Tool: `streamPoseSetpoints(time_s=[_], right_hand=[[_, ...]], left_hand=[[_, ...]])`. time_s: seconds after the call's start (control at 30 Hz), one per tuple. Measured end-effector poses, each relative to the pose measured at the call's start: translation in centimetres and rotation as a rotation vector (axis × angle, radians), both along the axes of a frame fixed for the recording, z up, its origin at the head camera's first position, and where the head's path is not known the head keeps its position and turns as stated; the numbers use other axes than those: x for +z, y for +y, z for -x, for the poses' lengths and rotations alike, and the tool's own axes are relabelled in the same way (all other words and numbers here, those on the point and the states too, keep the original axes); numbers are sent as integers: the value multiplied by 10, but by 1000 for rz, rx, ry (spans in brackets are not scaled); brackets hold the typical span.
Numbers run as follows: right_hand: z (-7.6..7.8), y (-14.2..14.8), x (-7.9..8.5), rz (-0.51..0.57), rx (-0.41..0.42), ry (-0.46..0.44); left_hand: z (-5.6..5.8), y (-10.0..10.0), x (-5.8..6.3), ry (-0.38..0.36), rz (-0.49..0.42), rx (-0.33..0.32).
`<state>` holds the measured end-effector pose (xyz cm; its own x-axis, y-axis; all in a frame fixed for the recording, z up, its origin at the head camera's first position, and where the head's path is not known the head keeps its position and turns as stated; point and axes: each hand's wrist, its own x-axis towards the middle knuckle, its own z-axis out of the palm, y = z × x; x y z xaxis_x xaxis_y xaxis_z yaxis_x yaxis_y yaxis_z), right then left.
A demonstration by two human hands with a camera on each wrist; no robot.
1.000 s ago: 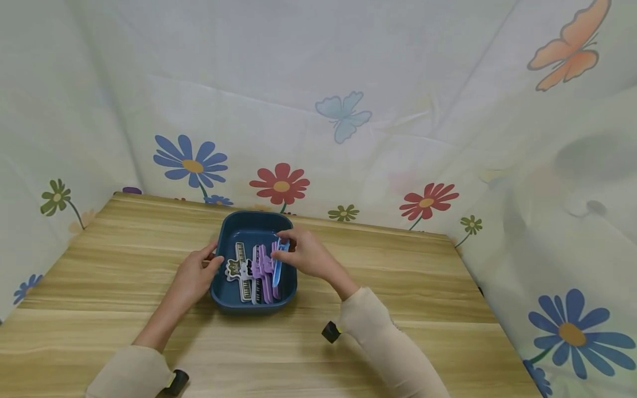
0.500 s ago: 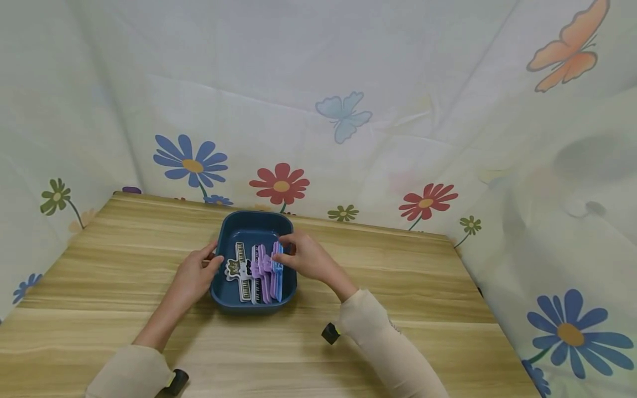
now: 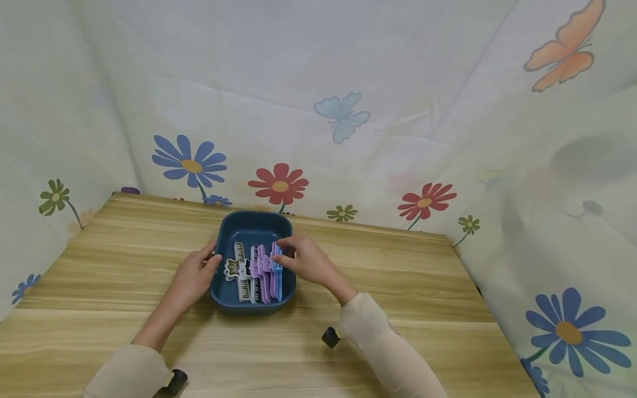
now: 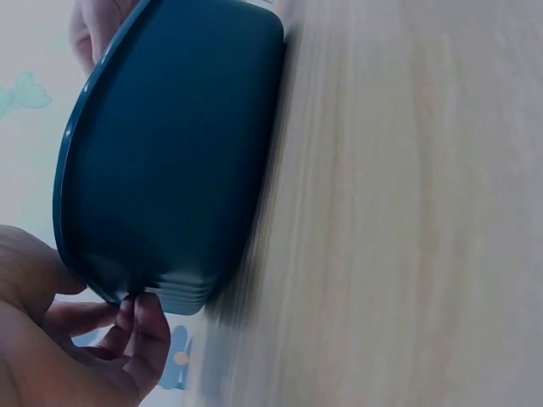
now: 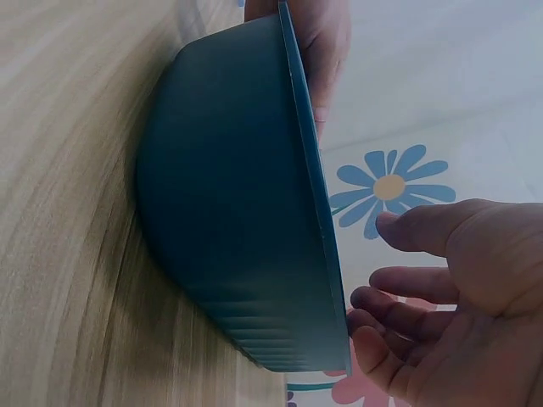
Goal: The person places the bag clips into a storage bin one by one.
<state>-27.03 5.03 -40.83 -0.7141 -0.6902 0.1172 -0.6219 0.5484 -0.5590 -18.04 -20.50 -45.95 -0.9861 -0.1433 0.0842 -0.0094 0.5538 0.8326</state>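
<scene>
A dark blue plastic tub (image 3: pixel 254 309) stands on the table. My left hand (image 3: pixel 196 273) grips its left rim, thumb on top and fingers on the outer wall. Inside, long-barred page clips lie side by side: a piano-key clip with a bear (image 3: pixel 240 271), a black-and-white one (image 3: pixel 256 290), purple clips (image 3: pixel 266 284) and a blue clip (image 3: pixel 278 284) at the right. My right hand (image 3: pixel 309 262) hovers over the right rim, thumb and forefinger above the blue clip. In the right wrist view nothing shows between its thumb and loosely bent fingers (image 5: pixel 416 301).
The wooden table (image 3: pixel 398 287) extends on both sides of the tub and in front of it. A white cloth with printed flowers and butterflies (image 3: pixel 398 138) hangs behind the table and along its sides.
The blue clip has gone down from a tilt in my right fingers to lying beside the purple clips, and the right fingers have let go. My left hand has stayed at the rim.
</scene>
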Motion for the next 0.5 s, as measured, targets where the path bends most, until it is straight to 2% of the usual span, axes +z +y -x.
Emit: streamPoseSetpoints(time_s=[0.3, 0.5], right_hand=[[-4, 3, 0, 40, 28, -4], [-8, 10, 2, 24, 8, -7]], left_hand=[[-5, -1, -1, 22, -17, 50], [-11, -1, 1, 100, 64, 51]])
